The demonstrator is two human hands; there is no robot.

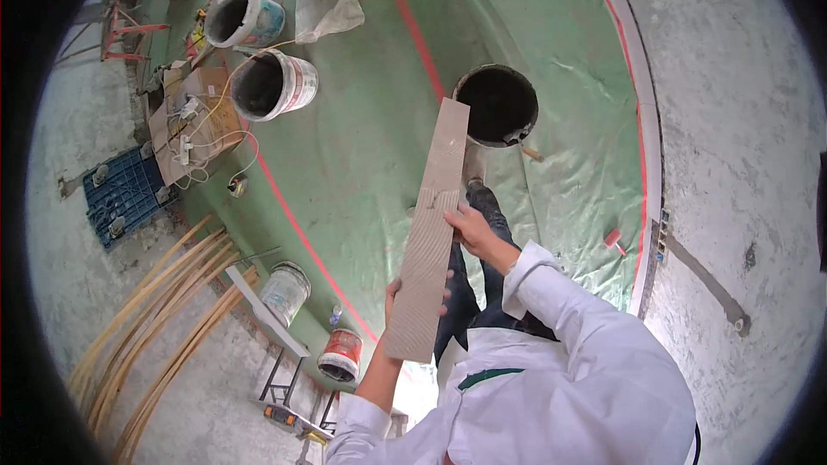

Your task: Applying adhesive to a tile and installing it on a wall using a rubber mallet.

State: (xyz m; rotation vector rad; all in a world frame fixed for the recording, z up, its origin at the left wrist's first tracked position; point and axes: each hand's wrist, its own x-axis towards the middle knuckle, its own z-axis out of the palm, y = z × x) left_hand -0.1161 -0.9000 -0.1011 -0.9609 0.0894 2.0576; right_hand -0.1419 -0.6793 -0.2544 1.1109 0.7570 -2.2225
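Observation:
A long narrow beige board (418, 284), ridged with grey paste over much of its face, lies diagonally across my view. My right hand (469, 228) grips its right edge near the middle. My left hand (394, 297) holds it lower down from beneath, the thumb at the left edge and fingertips showing at the right, most of the palm hidden. The board's far end reaches beside a black bucket (500, 103) with dark contents, which has a short wooden handle by its base.
Green sheeting (568, 189) covers the floor around my feet. White buckets (293, 86), a cardboard box (207, 86) with cables, and a blue pallet (125, 194) are at left. Bent yellow rods (151, 319), a red-and-white bucket (340, 353) and a small red tool (614, 241) also lie about.

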